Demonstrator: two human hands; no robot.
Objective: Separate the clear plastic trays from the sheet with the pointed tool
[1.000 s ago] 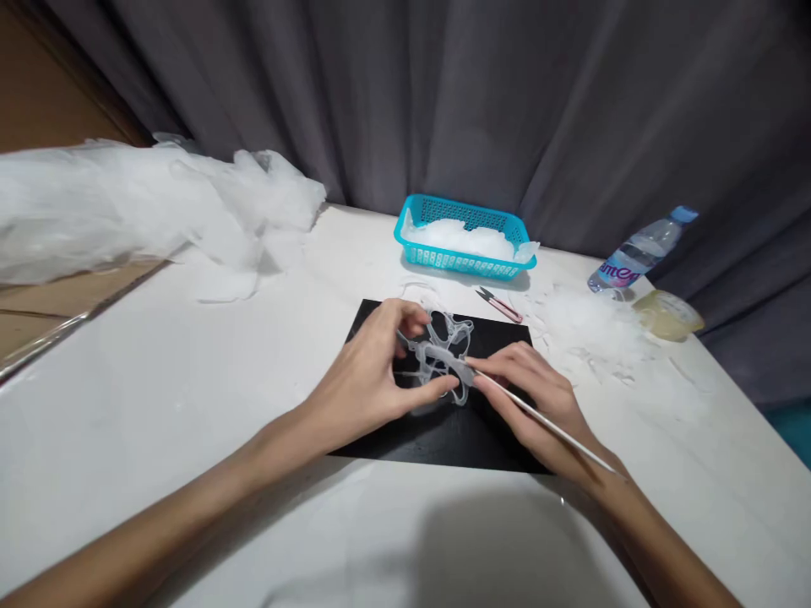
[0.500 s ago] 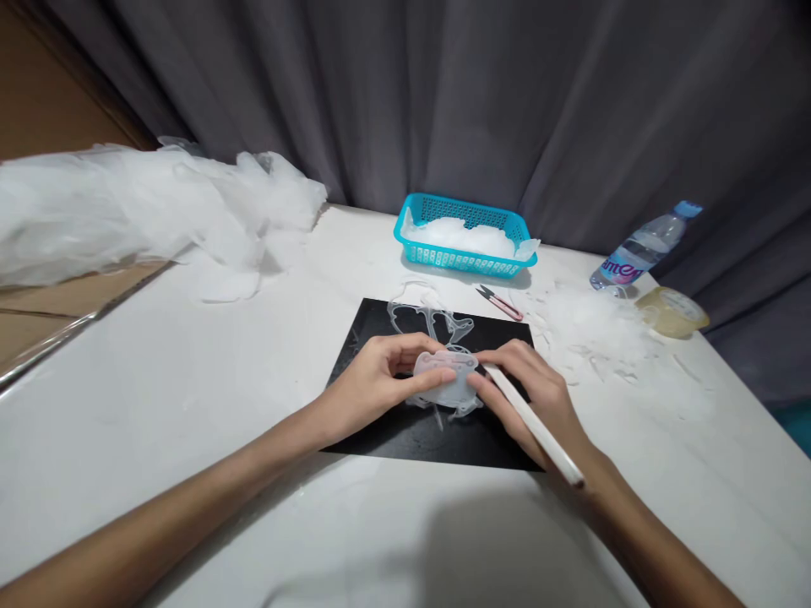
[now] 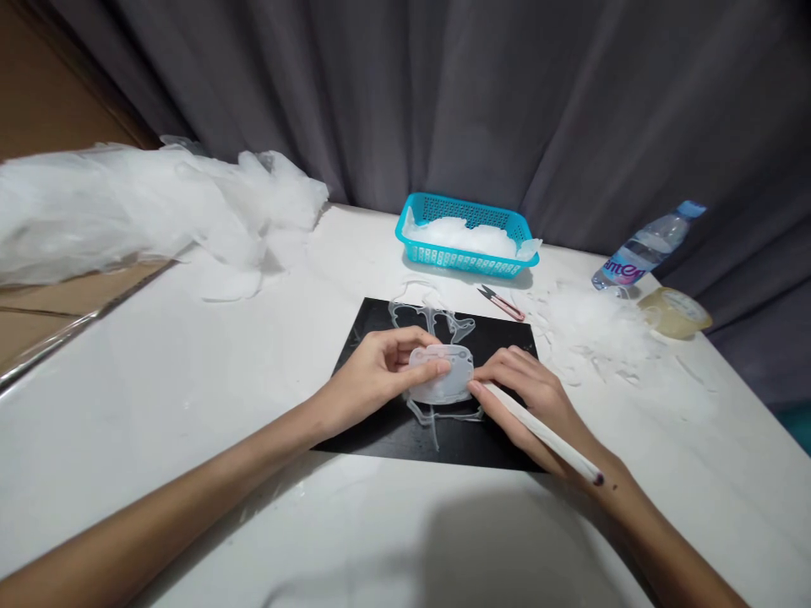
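Note:
My left hand (image 3: 389, 369) pinches a flat, rounded, translucent white plastic piece (image 3: 451, 384), thumb on its upper face and fingers behind. Faint lines and small round marks show on it. In my right hand (image 3: 529, 393) is a slim white pen-shaped tool (image 3: 548, 435), its back end lying over my wrist. The tool's front end meets the piece's right edge; its tip is hidden by my fingers, so I cannot tell its kind. Under both hands is a black mat (image 3: 386, 435). Thin clear offcuts (image 3: 437, 321) lie on it behind and below the piece.
Behind the mat stands a blue basket (image 3: 469, 262) holding white translucent pieces. Pink-handled thread snips (image 3: 502, 304) lie before it. To the right are a heap of white scraps (image 3: 589, 325), a water bottle (image 3: 646, 249) and a tape roll (image 3: 675, 312). A white plastic bundle (image 3: 145, 207) fills the left.
The plastic piece has shifted slightly left and turned in my left hand. The tool in my right hand has tilted, its back end moving right. A strip hangs lower below the piece.

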